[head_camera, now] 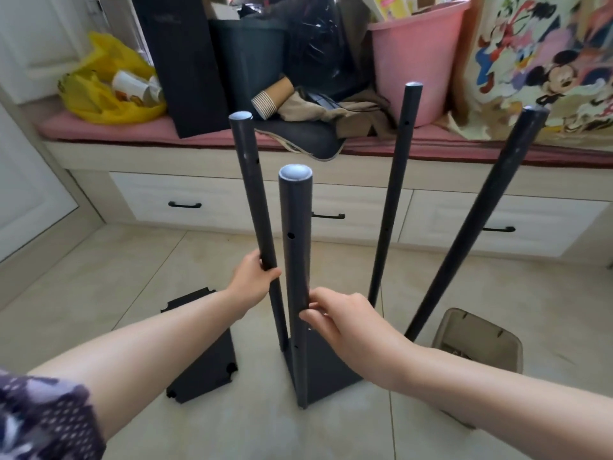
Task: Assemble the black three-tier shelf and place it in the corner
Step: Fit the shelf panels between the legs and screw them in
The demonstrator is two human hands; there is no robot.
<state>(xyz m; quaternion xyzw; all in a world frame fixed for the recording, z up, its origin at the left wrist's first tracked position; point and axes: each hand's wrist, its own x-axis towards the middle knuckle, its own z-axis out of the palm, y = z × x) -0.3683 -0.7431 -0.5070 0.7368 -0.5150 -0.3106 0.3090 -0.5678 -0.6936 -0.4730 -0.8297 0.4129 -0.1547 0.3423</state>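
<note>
Currently on the tiled floor [139,280]: one black shelf board [331,366] lies flat, with four black poles rising from around it. The front pole [296,260] stands at the board's near corner, close to upright. The back-left pole [257,200] stands just behind it, top tilted a little left. The back-right pole [396,180] and the right pole [474,227] fan outward, and the right one leans most. Their lower ends are hidden behind the right hand and forearm, so seating cannot be confirmed. Each pole top shows a pale end and small holes along its side. The left hand [253,282] is wrapped around the back-left pole, below its middle. The right hand [341,322] holds the front pole lower down, thumb and fingertips closed on its right side. The hands are apart, one pole each. A second board [204,360] of the same black lies flat on the floor just left of the first, not touching it, with notched corners visible. A beige bin [481,340] sits on the floor to the right, near the right pole's foot. Behind is a bench with a pink cushion [109,131] and drawers [185,200] with black handles. On it are a yellow bag [106,94], a stack of paper cups [270,99], a black box [185,61] and a pink bucket [411,61].
</note>
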